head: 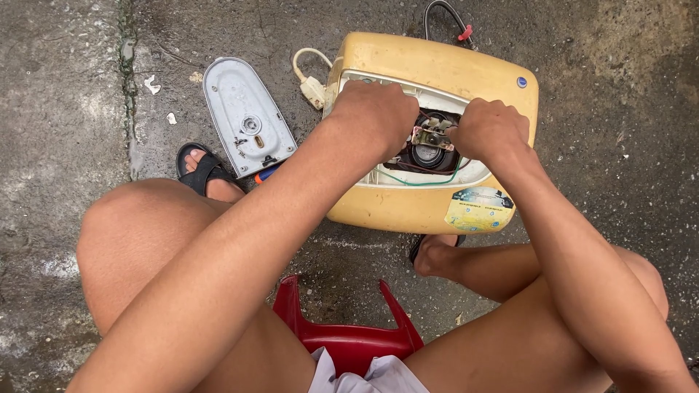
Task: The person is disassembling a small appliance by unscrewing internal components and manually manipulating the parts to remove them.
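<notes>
Both hands' fingertips are hidden inside the yellow casing (437, 204); black cable (440, 11) cut off.

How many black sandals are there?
2. One black sandal is on the foot left of the yellow plastic appliance; another black sandal, mostly hidden, is under the foot below it.

Both hands work inside an opened yellow appliance casing (437, 145) on the wet concrete floor (58, 109). The left hand (375, 113) grips its rim; the right hand (488, 127) pinches a metal bracket (433, 135). A grey cover plate (244, 113) lies just beside it.
</notes>
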